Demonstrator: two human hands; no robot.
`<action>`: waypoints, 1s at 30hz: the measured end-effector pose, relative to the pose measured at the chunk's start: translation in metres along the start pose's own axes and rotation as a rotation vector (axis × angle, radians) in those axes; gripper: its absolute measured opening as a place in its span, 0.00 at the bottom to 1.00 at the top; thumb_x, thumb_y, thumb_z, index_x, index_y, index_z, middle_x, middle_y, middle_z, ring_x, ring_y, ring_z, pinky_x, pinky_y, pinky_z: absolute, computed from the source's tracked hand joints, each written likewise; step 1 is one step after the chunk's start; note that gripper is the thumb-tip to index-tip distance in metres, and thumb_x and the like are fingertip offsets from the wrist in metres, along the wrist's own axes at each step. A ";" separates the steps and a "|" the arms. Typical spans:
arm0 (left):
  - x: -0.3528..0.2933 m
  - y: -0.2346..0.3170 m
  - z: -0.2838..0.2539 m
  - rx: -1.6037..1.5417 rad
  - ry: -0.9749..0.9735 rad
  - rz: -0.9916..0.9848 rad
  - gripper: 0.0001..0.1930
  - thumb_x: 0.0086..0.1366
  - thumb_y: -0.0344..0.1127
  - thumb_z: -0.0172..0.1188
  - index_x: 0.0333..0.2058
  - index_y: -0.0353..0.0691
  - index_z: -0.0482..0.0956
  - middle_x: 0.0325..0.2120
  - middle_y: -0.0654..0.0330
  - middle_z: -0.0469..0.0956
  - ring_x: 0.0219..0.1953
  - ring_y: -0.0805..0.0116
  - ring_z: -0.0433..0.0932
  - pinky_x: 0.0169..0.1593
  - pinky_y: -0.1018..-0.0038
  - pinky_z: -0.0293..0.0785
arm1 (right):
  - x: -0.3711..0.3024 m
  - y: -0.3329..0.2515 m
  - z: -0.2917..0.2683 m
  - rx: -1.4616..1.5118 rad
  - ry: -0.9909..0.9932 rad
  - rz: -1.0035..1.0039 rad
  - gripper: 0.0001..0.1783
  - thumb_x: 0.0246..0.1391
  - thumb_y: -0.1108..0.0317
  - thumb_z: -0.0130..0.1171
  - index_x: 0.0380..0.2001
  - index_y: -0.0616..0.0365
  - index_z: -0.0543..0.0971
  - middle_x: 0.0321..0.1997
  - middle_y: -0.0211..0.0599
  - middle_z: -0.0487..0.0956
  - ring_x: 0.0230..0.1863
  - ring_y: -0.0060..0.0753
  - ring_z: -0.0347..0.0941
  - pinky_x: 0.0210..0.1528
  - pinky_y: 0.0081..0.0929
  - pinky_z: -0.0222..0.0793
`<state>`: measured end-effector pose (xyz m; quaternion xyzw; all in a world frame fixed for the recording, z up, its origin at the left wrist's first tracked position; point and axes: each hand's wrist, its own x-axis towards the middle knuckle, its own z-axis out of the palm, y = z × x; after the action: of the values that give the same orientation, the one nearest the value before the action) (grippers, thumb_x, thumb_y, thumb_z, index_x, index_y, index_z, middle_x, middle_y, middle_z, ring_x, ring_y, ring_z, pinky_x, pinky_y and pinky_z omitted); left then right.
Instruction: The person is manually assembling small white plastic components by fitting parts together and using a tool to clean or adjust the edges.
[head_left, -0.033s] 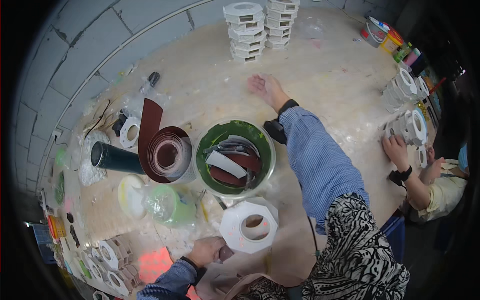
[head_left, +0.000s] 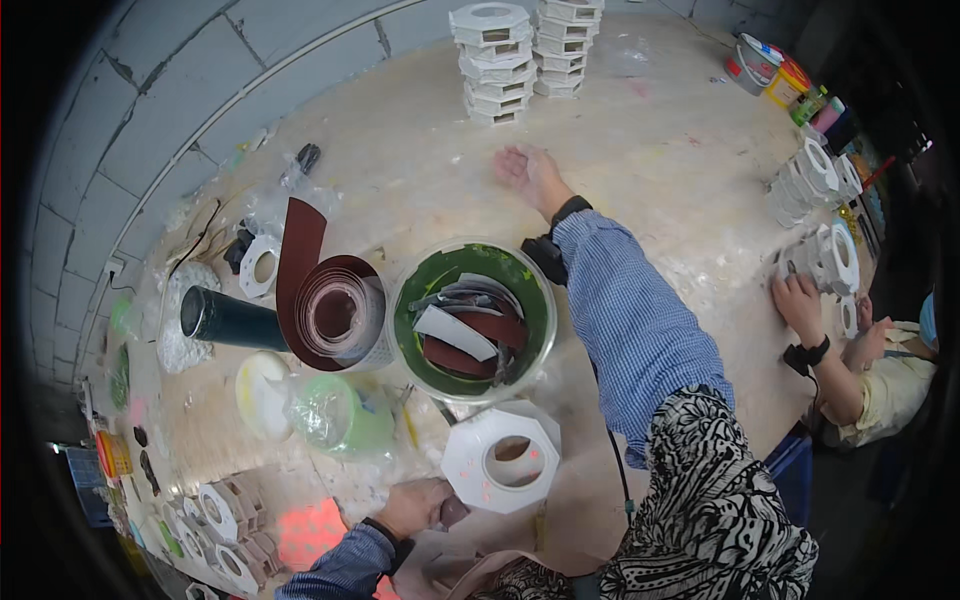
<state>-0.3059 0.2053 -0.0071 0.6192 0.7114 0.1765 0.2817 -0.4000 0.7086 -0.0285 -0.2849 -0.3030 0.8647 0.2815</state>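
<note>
My left hand (head_left: pixel 412 507) is closed at the near edge of the table. It pinches a small brown piece of sandpaper (head_left: pixel 454 513). Just right of it, a white octagonal frame (head_left: pixel 463 460) with a round hole lies on the table, with small reddish specks on it. My right hand (head_left: pixel 532 178) is stretched far out over the table, its fingers extended and nothing in them. Beyond that hand rise two stacks of similar white octagonal frames (head_left: pixel 497 65). Between my arms stands a green-lined bucket (head_left: pixel 425 275) containing strips of sandpaper (head_left: pixel 455 332).
Left of the bucket are a roll of brown sandpaper (head_left: pixel 299 255), a dark green cylinder (head_left: pixel 235 320) and a pale green tub (head_left: pixel 345 415) under clear plastic. At right, a co-worker's hand (head_left: pixel 797 302) touches another stack of frames (head_left: pixel 828 255). More frames (head_left: pixel 222 510) sit lower left.
</note>
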 end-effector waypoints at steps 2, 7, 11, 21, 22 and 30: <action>-0.004 -0.003 0.000 -0.037 -0.009 -0.001 0.18 0.45 0.35 0.57 0.40 0.46 0.73 0.27 0.60 0.75 0.29 0.58 0.76 0.31 0.68 0.72 | 0.016 0.010 0.007 0.099 0.053 -0.024 0.15 0.58 0.68 0.42 0.44 0.69 0.65 0.45 0.48 0.70 0.47 0.45 0.70 0.52 0.39 0.68; -0.007 -0.011 0.005 -0.054 0.029 0.077 0.20 0.46 0.33 0.57 0.42 0.44 0.70 0.34 0.58 0.76 0.33 0.59 0.77 0.35 0.69 0.74 | 0.052 0.010 0.010 0.246 0.048 -0.157 0.16 0.57 0.68 0.41 0.44 0.71 0.62 0.45 0.49 0.68 0.50 0.48 0.68 0.53 0.41 0.67; -0.004 -0.007 0.000 -0.076 -0.039 0.013 0.20 0.46 0.34 0.57 0.41 0.44 0.70 0.34 0.59 0.76 0.33 0.59 0.77 0.35 0.69 0.75 | 0.074 0.011 0.008 0.360 -0.062 -0.173 0.16 0.54 0.71 0.41 0.44 0.68 0.61 0.45 0.47 0.66 0.50 0.51 0.69 0.51 0.42 0.68; 0.004 -0.007 -0.004 0.049 0.080 0.063 0.11 0.46 0.34 0.56 0.32 0.42 0.72 0.26 0.61 0.75 0.27 0.65 0.76 0.30 0.73 0.74 | 0.102 0.011 0.014 0.354 -0.328 -0.160 0.14 0.46 0.77 0.42 0.40 0.64 0.62 0.46 0.45 0.67 0.50 0.51 0.68 0.54 0.44 0.65; 0.001 -0.008 -0.003 0.055 0.081 0.067 0.11 0.46 0.33 0.56 0.32 0.41 0.72 0.24 0.61 0.74 0.25 0.65 0.76 0.29 0.73 0.73 | 0.103 0.014 0.015 0.357 -0.330 -0.163 0.14 0.46 0.77 0.42 0.40 0.64 0.62 0.46 0.45 0.67 0.50 0.51 0.68 0.54 0.44 0.65; 0.004 -0.005 -0.004 0.059 0.081 0.073 0.12 0.45 0.31 0.56 0.32 0.40 0.71 0.22 0.62 0.71 0.23 0.64 0.74 0.27 0.72 0.72 | 0.107 0.011 0.003 0.159 -0.158 -0.188 0.26 0.55 0.69 0.47 0.52 0.74 0.55 0.54 0.55 0.61 0.53 0.52 0.64 0.59 0.40 0.62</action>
<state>-0.3120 0.2086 -0.0077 0.6452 0.7040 0.1907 0.2274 -0.4782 0.7706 -0.0683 -0.1631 -0.2802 0.8754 0.3584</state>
